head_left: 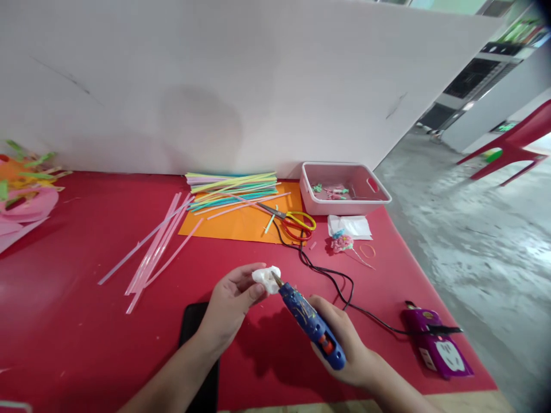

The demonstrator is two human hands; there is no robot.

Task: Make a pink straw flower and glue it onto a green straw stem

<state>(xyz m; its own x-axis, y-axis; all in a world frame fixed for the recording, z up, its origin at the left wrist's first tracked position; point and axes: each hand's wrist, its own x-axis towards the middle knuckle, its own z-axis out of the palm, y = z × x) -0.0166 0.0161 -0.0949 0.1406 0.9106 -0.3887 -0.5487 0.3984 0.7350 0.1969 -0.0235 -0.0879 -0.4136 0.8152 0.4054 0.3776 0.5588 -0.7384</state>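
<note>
A crumpled white tissue-like wad [261, 276] is pinched between the thumb and fingers of my left hand [235, 298], above the red table. My right hand [344, 344] is wrapped round a blue glue gun [307, 315], with strands of dried glue on its body. The gun's metal nozzle points up and left and meets the wad, or sits right in front of it; I cannot tell which. Its black cord [327, 272] loops across the table. Beneath my left forearm lies a black flat object [196, 321], partly covered.
Paper strips [232, 189] and scissors [293, 221] lie on an orange sheet [232, 223]; pink strips [155, 252] are to the left. A pink bin [344, 207], white tissue [353, 227] and small flower piece [342, 242] stand right, beyond a purple box [439, 344]. A white wall backs the table.
</note>
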